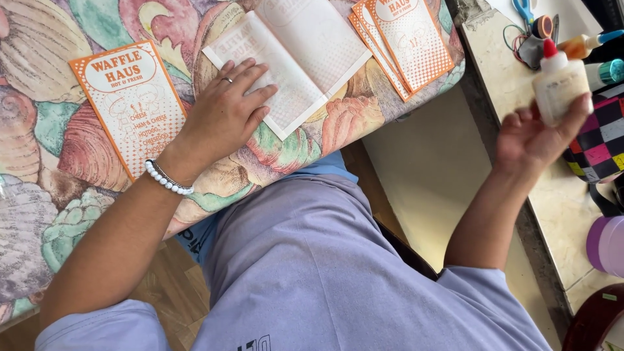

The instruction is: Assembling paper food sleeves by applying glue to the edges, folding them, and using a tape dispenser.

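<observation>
While the left hand (pixel 224 110) lies flat, fingers spread, on a white folded paper sheet turned printed side down (pixel 296 62), the right hand (pixel 533 133) is lifted off to the side, its fingers closed round a small white plastic glue bottle with a red cap (pixel 558 88), blurred and held upright near the stone ledge (pixel 500 71). No glue line shows on the sheet, so as far as I can judge the gluing of this piece is not yet done; whether the cap is loosened I cannot tell.

Just left of the left hand's wrist, with its white bead bracelet (pixel 168 178), lies one orange-and-white printed paper flyer face up (pixel 130 104). Beyond the fingers, toward the right hand, a small stack of similar orange-and-white flyers (pixel 406 42) waits, so several pieces look left to handle. All rest on the tabletop with its shell-patterned cloth (pixel 39 214). Past the right hand stand more bottles (pixel 601 58), blue-handled scissors (pixel 523 10) and a chequered bag (pixel 601 140).
</observation>
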